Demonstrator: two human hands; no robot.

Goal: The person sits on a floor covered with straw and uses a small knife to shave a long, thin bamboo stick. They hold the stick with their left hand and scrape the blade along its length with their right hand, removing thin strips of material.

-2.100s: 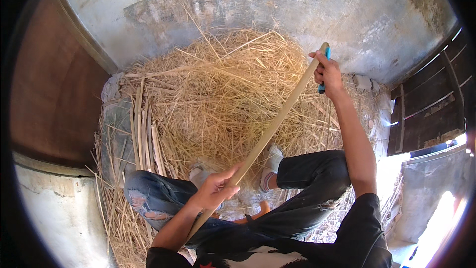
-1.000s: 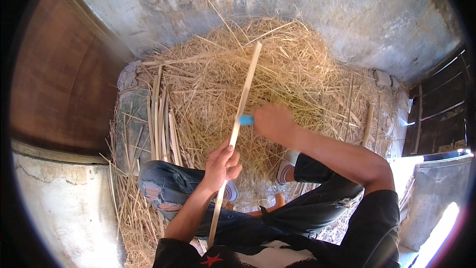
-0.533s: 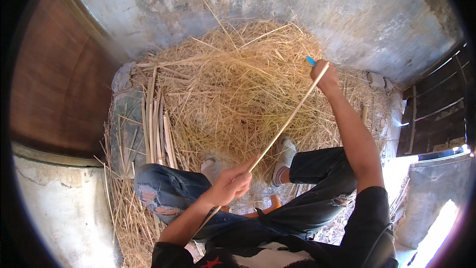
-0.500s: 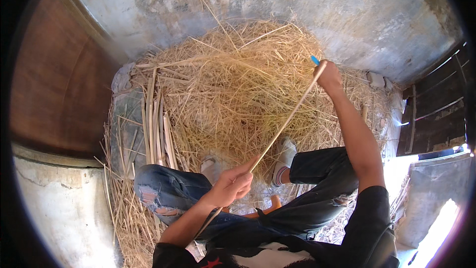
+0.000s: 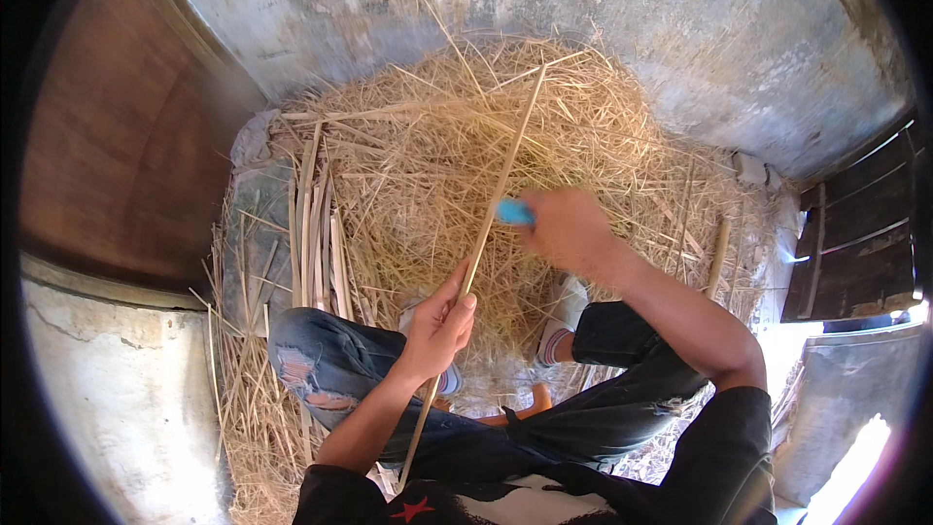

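Note:
A long, thin bamboo strip (image 5: 511,154) slants up and away from my lap, its far end over the shavings. Near its lower middle, my left hand (image 5: 437,335) is closed round it, with the tail of the strip running down past my left forearm. My right hand (image 5: 573,231), smeared by motion, grips a small blue tool (image 5: 516,213). The tool's blue end is at the strip, a little above my left hand; its blade or edge does not show clearly. Beneath both hands spreads a big heap of pale curled shavings (image 5: 603,126).
Several split strips (image 5: 309,224) lie in a bundle on the left. My knees and feet frame the near side of the heap, around an orange-brown wooden piece (image 5: 536,401). A stained wall (image 5: 661,10) rises behind, a brown panel (image 5: 126,136) stands left, and dark slatted boards (image 5: 855,224) stand right.
My right hand has come from the strip's far end down and left toward my left hand, bringing the blue tool. The strip now points more steeply away, its far end swung left.

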